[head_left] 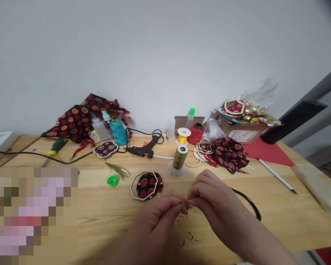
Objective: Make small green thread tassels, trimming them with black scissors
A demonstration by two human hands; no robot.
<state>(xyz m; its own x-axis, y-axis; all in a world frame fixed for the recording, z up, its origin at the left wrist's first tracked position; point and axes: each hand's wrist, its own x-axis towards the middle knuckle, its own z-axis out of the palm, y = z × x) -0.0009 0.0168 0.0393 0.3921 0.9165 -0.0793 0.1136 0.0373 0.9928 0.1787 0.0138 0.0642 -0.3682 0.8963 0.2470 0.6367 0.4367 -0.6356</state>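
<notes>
My left hand is closed in a pinch near the front middle of the table, its fingertips meeting those of my right hand. My right hand is pinched too; whatever lies between the fingertips is too small to make out. Just beyond my left hand lies a patterned fabric piece with an octagonal wooden frame over part of it. An olive thread spool stands upright behind both hands. Dark scraps are scattered on the wood below them.
A black glue gun, teal thread cone, tasselled ornament and green cap are at centre left. Behind right are a red thread cone, patterned cloth and a filled cardboard box. A white pencil lies right.
</notes>
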